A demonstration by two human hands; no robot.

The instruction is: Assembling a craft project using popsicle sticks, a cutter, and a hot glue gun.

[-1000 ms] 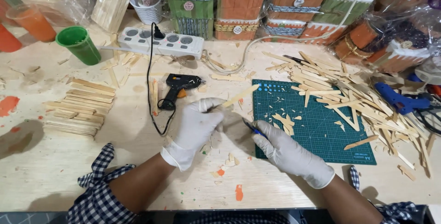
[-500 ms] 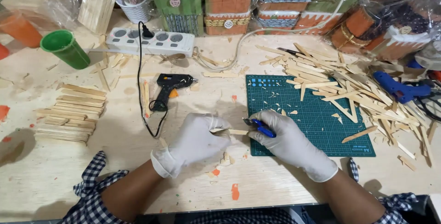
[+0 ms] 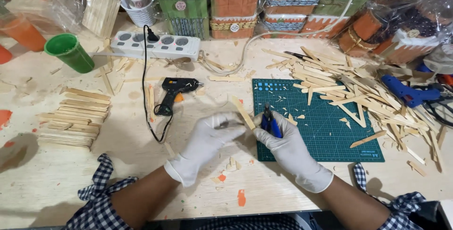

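**Craft stick trimming over the cutting mat**

Big wooden surface (image 3: 56,183), and it's a busy one. The green cutting mat (image 3: 330,131) sits right of centre, probably to catch offcuts, with a messy heap of craft sticks (image 3: 358,88) spilling over its far right side. Neat stacked sticks (image 3: 71,121) wait on the left, and a black glue gun (image 3: 174,91) is parked just far of the hands. The gloved left hand (image 3: 207,142) pinches a single stick (image 3: 243,112), tilted, at the mat's left edge. The gloved right hand (image 3: 288,147) is closed around blue-handled cutters (image 3: 270,121), tips right at the stick.
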